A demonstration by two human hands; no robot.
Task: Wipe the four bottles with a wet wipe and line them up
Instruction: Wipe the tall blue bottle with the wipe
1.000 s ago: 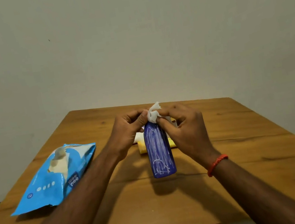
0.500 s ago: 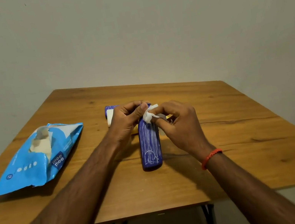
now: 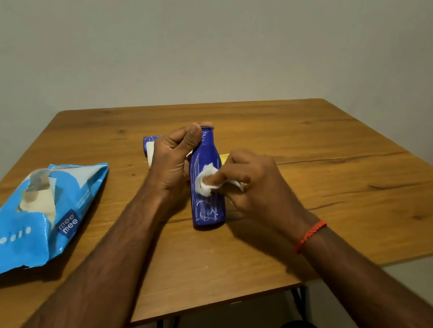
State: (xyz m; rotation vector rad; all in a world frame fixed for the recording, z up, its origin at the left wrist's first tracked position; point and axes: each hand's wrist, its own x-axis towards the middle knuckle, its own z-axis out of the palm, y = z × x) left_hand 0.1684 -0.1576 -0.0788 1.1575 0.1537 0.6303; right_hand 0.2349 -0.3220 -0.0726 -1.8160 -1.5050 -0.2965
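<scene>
A dark blue bottle [image 3: 206, 194] with white scribbles stands upright on the wooden table [image 3: 326, 174]. My left hand [image 3: 173, 162] grips its neck and shoulder from the left. My right hand [image 3: 252, 180] presses a crumpled white wet wipe [image 3: 205, 183] against the middle of the bottle's body. Behind my left hand lie parts of another blue bottle [image 3: 150, 140] and a white bottle [image 3: 151, 153], mostly hidden. A yellow bottle [image 3: 224, 157] shows as a sliver behind my right hand.
An open blue wet-wipe pack [image 3: 32, 220] lies on the table's left side, a wipe poking from its opening. A grey wall rises behind the table. My knees show below the table's near edge.
My right hand has slid the wipe down from the bottle's cap to the middle of its body. My left hand stays at the neck. The camera has tilted down.
</scene>
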